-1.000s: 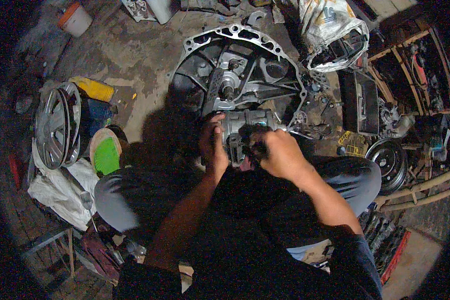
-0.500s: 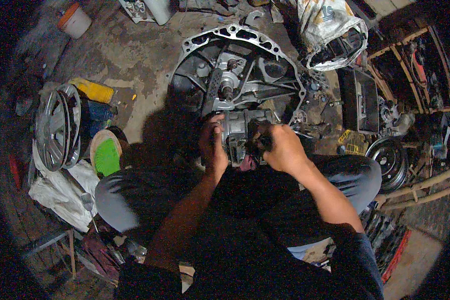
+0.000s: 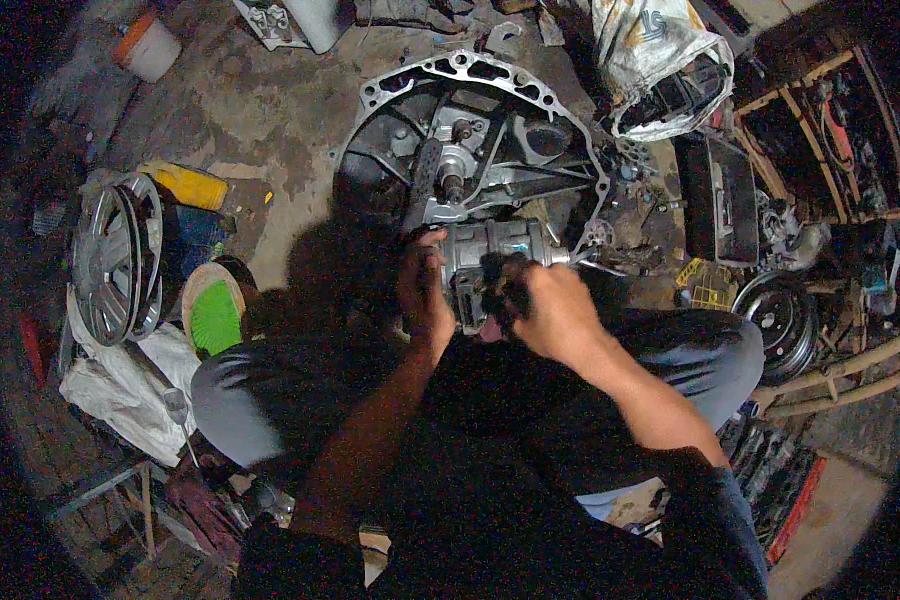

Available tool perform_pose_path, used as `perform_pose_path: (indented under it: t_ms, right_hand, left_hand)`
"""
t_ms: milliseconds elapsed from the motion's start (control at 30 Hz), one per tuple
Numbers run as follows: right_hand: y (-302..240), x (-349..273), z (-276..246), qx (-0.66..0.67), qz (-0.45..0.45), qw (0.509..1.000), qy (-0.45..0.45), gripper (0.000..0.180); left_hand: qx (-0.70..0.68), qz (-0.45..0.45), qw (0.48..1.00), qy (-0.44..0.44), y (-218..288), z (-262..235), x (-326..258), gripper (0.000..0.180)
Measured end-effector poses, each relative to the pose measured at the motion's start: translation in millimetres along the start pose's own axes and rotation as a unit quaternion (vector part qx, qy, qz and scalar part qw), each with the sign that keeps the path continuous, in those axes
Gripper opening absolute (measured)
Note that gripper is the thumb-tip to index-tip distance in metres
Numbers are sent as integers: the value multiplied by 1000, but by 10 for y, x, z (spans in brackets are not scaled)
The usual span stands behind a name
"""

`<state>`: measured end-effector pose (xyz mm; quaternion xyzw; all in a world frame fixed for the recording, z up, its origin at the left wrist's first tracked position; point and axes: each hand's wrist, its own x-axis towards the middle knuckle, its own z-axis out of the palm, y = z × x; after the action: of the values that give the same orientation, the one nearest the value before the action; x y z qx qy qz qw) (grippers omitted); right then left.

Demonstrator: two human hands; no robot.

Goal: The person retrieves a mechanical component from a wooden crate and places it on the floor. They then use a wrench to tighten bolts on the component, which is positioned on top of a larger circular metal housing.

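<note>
In front of my lap is a grey cylindrical metal part [image 3: 475,247], shaped like a compressor or a motor. My left hand [image 3: 428,295] is closed against its left end, the thumb upright along the side. A dark, ragged thing [image 3: 505,283], perhaps a rag or a brush, is gripped in my right hand [image 3: 558,310] and lies against the part's near face. Its exact kind is hidden by shadow and blur. Just beyond the part stands a large metal gearbox housing [image 3: 592,160], its open, ribbed bell side facing up, with a shaft [image 3: 454,185] inside.
Wheel covers [image 3: 110,265], a yellow container [image 3: 185,185] and a green-and-tan round thing [image 3: 213,308] are at the left. A white sack [image 3: 650,50] with parts, a dark crate [image 3: 720,205], a yellow basket [image 3: 705,285] and a black wheel rim [image 3: 778,325] stand to the right.
My right hand has shifted slightly left and down with the dark thing, uncovering more of the metal part's right end. The left hand stays in place.
</note>
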<state>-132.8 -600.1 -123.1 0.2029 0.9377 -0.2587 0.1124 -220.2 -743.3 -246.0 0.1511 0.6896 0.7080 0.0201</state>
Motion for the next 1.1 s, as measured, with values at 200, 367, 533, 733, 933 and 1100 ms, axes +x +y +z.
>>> perform_pose_path:
  t_ms: [200,367,533,733,933,1100]
  right_hand:
    - [38,5,37,25,-14,1000,-1,23]
    - [9,-29,80,44,-2,999,16,27]
    - [87,-31,146,29,-8,999,-21,29]
    - [119,-1,199,86,-43,995,0,24]
    - [55,-58,110,83,-46,995,-5,22]
    - [51,-31,110,-7,-52,998,-27,18]
  left_hand:
    - [2,-4,1000,-3,-29,-9,-6,44]
    - [-25,-25,999,9,-74,4,-19,41]
    - [-42,15,999,25,-127,31,-23,36]
    - [-4,-7,1000,4,-128,-5,-51,30]
    - [0,15,1000,-7,-61,-19,-23,30]
    - [-17,8,1000,2,-14,5,-20,31]
